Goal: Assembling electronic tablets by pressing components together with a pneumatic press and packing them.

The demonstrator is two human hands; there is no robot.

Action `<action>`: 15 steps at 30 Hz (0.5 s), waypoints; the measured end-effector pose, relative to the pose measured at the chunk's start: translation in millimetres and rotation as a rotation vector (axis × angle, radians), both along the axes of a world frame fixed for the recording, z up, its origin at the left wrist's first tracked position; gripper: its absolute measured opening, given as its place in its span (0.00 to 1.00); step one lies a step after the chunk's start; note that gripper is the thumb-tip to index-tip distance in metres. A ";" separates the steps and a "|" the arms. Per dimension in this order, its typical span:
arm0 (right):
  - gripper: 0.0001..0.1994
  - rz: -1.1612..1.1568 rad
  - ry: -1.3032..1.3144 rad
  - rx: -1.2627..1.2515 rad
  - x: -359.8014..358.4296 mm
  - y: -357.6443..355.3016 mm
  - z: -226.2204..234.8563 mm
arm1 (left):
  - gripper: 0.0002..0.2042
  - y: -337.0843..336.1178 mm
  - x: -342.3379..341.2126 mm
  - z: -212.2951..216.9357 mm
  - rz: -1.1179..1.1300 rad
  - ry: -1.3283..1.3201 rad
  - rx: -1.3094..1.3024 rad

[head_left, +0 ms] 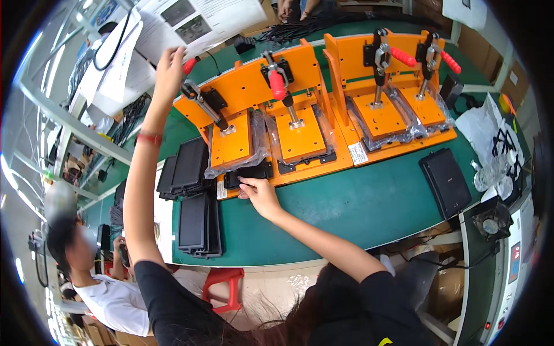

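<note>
The left hand [169, 68] grips the red-tipped lever [189, 65] of the leftmost orange toggle-clamp press [231, 144]. The right hand [261, 195] touches a flat black plastic part [249, 172] beneath that press's plate, on the green desk [358, 202].

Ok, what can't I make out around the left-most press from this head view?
- Left hand: its palm covers the red handle, so the grip can't be judged.
- Black part under the orange plate: crinkled clear plastic and the right hand hide most of it.
- Black trays: stacked at the mat's edge, count unclear.
- Paper sheets: cut off by the top edge.
</note>
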State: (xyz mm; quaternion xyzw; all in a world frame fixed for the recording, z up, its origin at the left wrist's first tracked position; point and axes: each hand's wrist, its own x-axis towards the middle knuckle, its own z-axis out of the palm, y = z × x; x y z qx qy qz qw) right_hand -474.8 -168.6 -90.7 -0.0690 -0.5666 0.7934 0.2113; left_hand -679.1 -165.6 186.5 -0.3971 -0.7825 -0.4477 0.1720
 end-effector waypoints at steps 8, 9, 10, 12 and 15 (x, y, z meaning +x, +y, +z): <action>0.21 0.198 -0.162 0.059 -14.4 11.0 12.9 | 0.17 -86.4 152.3 -74.7 0.032 0.697 -0.621; 0.21 0.240 -0.159 -0.029 -13.6 9.6 14.9 | 0.20 -92.4 157.1 -82.0 -0.030 0.658 -0.716; 0.21 0.239 -0.158 -0.031 -11.9 7.0 16.1 | 0.23 -96.0 158.5 -90.5 -0.062 0.737 -0.832; 0.17 0.191 -0.120 -0.039 -11.1 0.9 17.9 | 0.24 -100.4 153.4 -107.7 -0.072 0.766 -0.897; 0.13 0.157 0.058 -0.277 -20.5 -7.3 21.4 | 0.13 -101.0 135.0 -127.7 -0.093 0.936 -0.987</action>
